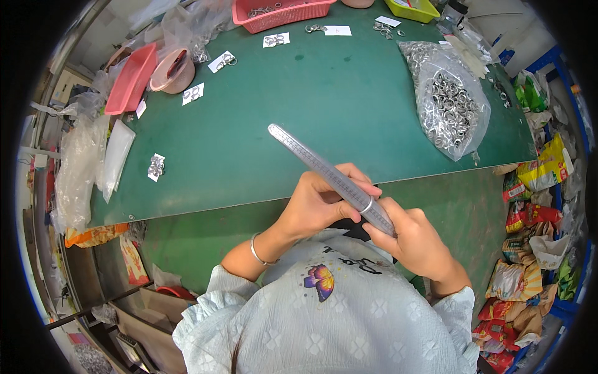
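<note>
We see a long grey stick (314, 162) with tiny marks, slanting up over the near edge of the green tabletop (249, 112). Our right hand (414, 240) grips its thick end. Our left hand (321, 202) curls around it, pinching beside a silver ring (368, 205) that goes around the stick. A clear bag (426, 106) of rings lies to the right.

I held a tapered stick (321, 167) of smooth, dully shining metal (its surface finely marked). My bracelet (253, 249) was polished metal, my shirt (336, 333) crinkled matt cloth. The tabletop (342, 93) looked smooth, the bag (427, 115) thin glossy plastic, the rings (458, 109) inside shiny metal.
</note>
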{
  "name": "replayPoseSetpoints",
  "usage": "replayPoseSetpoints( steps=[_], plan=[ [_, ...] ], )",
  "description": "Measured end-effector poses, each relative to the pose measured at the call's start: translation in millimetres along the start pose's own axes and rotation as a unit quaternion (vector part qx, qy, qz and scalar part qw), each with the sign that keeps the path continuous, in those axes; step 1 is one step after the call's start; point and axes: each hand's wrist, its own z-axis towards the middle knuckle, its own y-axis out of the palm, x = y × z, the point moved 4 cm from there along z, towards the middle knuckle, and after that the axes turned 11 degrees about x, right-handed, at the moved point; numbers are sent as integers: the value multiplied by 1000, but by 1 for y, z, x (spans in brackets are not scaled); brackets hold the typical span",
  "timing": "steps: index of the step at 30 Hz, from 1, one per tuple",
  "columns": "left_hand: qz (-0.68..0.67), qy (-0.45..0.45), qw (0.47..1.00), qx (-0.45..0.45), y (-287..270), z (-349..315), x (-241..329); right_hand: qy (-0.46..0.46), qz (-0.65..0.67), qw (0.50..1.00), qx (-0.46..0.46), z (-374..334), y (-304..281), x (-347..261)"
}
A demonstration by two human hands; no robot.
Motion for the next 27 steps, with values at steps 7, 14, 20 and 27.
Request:
replayPoseSetpoints(
  steps=[7,14,20,27],
  plan=[
    [-34,44,998,-17,0,4,-10,3,58,998,1,3,-1,2],
    [-109,33,993,11,-7,18,-27,159,260,951,-57,3,-3,17],
    [-26,13,998,49,-9,24,-23,99,94,991,2,7,-7,20],
    [-20,76,995,68,-8,51,-23,70,62,995,29,29,-23,18]
  ],
)
